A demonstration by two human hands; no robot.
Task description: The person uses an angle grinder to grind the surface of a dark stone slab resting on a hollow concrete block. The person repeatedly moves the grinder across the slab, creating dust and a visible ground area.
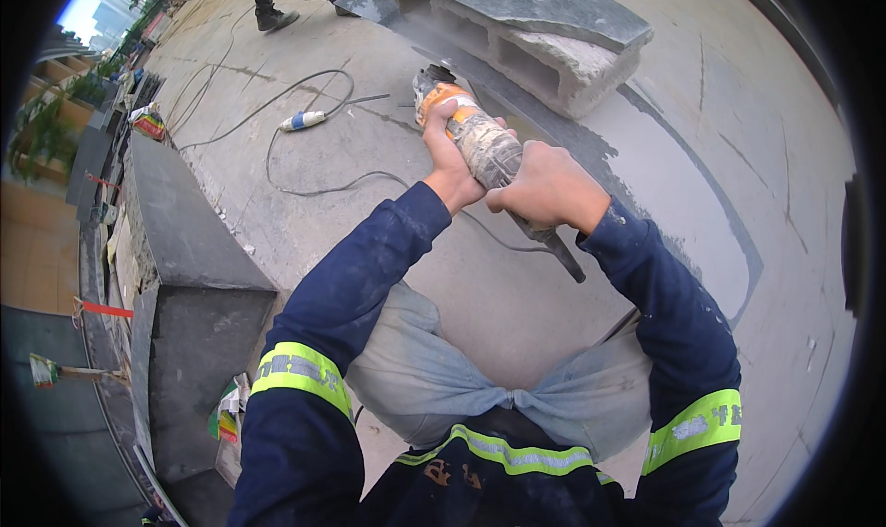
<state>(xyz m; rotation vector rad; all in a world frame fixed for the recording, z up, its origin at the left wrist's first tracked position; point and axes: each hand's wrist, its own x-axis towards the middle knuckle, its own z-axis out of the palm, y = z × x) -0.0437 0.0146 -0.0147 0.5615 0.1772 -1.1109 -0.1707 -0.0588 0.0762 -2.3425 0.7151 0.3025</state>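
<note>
An angle grinder (485, 141) with an orange head section and a dust-caked body is held in both my hands. My left hand (448, 162) wraps the body from its left side, behind the orange part. Further back, my right hand (552, 191) closes round the rear of the body. The grinder's front end points away from me, toward a dark stone slab (554, 3) lying on a hollow concrete block (535, 61). Whether its disc touches anything, I cannot tell. A grey cord (503, 241) trails from the tool's rear.
A blue-and-white plug connector (303, 121) lies on the dusty floor amid looped cable (343, 187). Dark stone panels (189, 213) form an edge on my left. A person's boots (277, 19) show at the far left. Pale wet-looking residue (678, 209) spreads at right.
</note>
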